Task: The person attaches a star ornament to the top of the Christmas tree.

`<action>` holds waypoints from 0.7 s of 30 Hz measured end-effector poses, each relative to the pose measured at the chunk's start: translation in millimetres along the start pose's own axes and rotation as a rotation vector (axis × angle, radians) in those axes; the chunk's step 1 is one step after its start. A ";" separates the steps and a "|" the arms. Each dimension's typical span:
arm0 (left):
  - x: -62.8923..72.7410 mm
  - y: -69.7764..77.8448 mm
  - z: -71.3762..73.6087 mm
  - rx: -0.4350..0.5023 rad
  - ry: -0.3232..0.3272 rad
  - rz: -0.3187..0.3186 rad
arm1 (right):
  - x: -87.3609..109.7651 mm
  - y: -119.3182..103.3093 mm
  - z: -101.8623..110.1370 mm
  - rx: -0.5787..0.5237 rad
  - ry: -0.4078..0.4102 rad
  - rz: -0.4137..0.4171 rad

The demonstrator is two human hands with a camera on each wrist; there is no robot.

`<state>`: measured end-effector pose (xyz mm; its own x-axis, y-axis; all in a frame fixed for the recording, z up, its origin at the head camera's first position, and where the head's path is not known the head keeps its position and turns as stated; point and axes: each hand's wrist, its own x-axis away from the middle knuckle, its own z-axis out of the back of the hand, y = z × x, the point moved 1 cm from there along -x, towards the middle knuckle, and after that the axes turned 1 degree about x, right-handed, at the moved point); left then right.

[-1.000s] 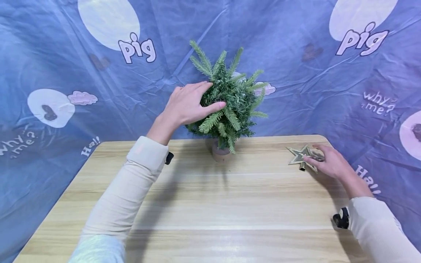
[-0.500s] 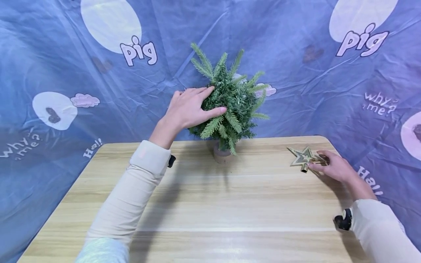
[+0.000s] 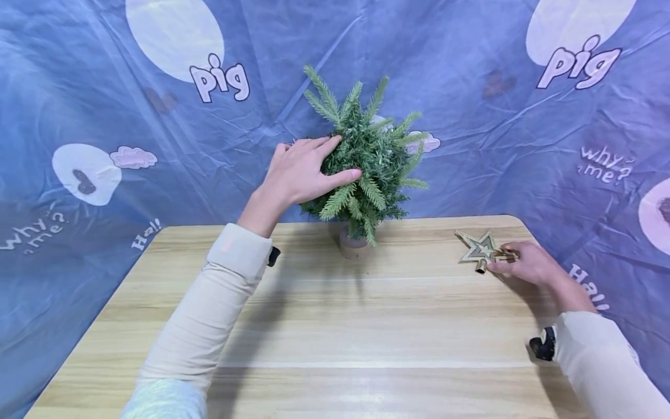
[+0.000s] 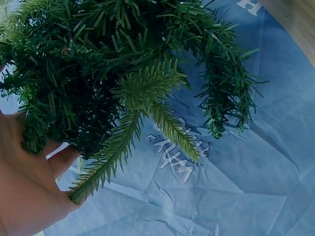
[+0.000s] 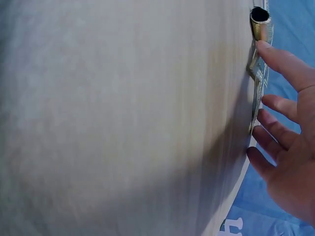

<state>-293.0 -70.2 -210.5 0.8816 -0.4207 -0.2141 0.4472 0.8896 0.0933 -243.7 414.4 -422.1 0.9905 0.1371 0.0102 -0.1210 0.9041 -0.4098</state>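
A small artificial Christmas tree [image 3: 374, 169] stands upright on a round base [image 3: 354, 247] at the table's back. My left hand [image 3: 300, 174] rests against its left side, thumb held out over the front branches. In the left wrist view, green branches [image 4: 123, 93] lie over and beside the palm, and some fingers are hidden behind them. At the right, a gold star tree topper [image 3: 477, 247] lies on the table, its hollow socket [image 5: 260, 22] towards me. My right hand [image 3: 531, 265] pinches the star's right side, with the thumb near the socket and fingertips along the edge.
The light wooden table [image 3: 314, 326] has rounded back corners. A blue printed cloth [image 3: 262, 58] hangs close behind it and along both sides. Black wrist cameras show at the left cuff [image 3: 273, 256] and the right cuff [image 3: 543, 344].
My right hand has drawn slightly back to the right, and its fingers have closed in on the star's right side. The left hand stays at the tree; the head view shifted a little.
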 end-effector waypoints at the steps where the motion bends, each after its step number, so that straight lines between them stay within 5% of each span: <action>1: -0.2 0.1 0.0 0.000 0.003 0.000 | 0.1 -0.1 0.1 0.014 0.003 -0.008; 13: 0.4 -0.8 -0.9 -0.001 0.010 0.007 | -4.7 -7.0 -4.0 0.115 0.039 0.024; 21: 0.3 0.2 -1.1 -0.008 0.003 0.008 | -2.9 -6.7 -4.9 0.070 0.042 -0.002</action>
<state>-292.8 -70.0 -211.6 0.8846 -0.4130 -0.2167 0.4388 0.8944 0.0867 -245.4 406.1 -423.8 0.9924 0.1197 -0.0277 -0.1219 0.9307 -0.3449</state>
